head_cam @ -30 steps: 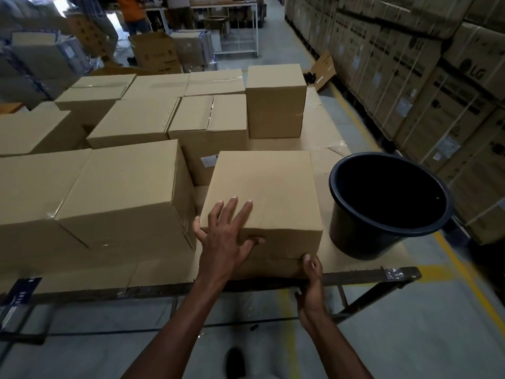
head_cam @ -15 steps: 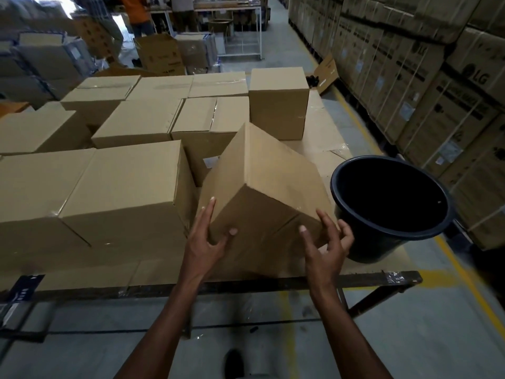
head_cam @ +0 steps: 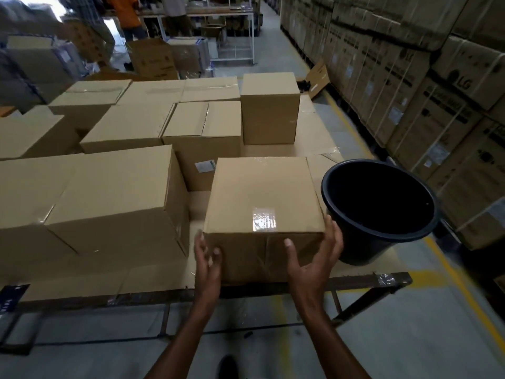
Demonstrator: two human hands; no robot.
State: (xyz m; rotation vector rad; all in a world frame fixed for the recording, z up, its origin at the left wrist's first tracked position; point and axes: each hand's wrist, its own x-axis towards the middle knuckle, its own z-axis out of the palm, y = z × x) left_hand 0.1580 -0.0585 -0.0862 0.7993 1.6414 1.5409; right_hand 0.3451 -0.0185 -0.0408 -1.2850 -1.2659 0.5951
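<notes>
A taped brown cardboard box [head_cam: 262,195] sits flat at the front edge of a cardboard-covered table [head_cam: 314,138]. A clear tape seam runs over its top and down its near face. My left hand [head_cam: 207,258] is at the box's near left corner, fingers straight and touching the front face. My right hand [head_cam: 314,258] is at the near right corner, thumb on the front face and fingers spread along the right side. Neither hand curls round the box.
A black plastic bucket [head_cam: 379,236] stands tilted just right of the box. Several larger cardboard boxes [head_cam: 114,195] fill the table to the left and behind. Stacked cartons [head_cam: 437,105] line the right wall. People stand at the far end [head_cam: 128,15]. A yellow floor line [head_cam: 459,283] runs past the table.
The box was flat, then tipped up on an edge between both hands, and now lies flat again with a taped face up. Both hands have shifted to its near corners.
</notes>
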